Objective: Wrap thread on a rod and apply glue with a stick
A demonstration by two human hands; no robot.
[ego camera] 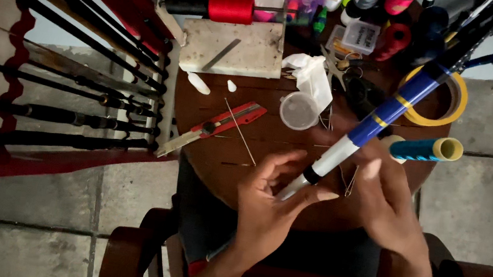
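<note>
A fishing rod [390, 110] with a blue and white butt section and gold bands runs from the upper right down to the middle of the view. My left hand [266, 204] cups its white lower end from below, with the thumb and fingers spread around the tip. My right hand [387, 201] holds the rod from the right, just above the white part, fingers curled around it. Both hands are over the near edge of a round dark wooden table [244, 157].
On the table lie a red utility knife [223, 126], a thin stick [240, 131], a clear plastic cup [299, 110], a yellow tape ring [454, 105], a blue tube [426, 149], a red thread spool [231, 7] and a white block [233, 48]. Dark rods rest on a red rack [56, 88] to the left.
</note>
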